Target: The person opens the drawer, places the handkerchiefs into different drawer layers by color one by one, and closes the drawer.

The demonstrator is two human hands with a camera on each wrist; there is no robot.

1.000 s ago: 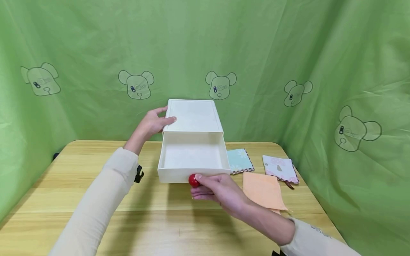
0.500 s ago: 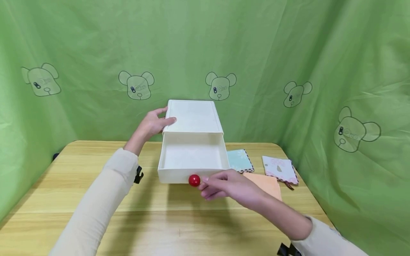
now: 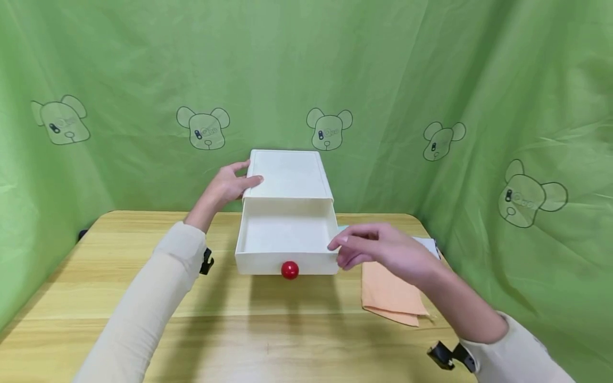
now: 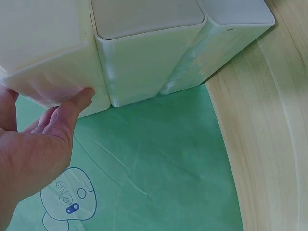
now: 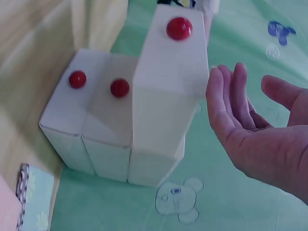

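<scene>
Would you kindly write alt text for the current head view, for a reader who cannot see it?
A white drawer with a red knob is pulled open from its white box, which a left hand holds at the side. A right hand hovers near the drawer's front right corner. An orange cloth lies on the wooden table, backed by a green curtain.

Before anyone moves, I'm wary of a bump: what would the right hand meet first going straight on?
The right hand would probably meet the open white drawer first, near its front right corner; exact depth is unclear.
</scene>
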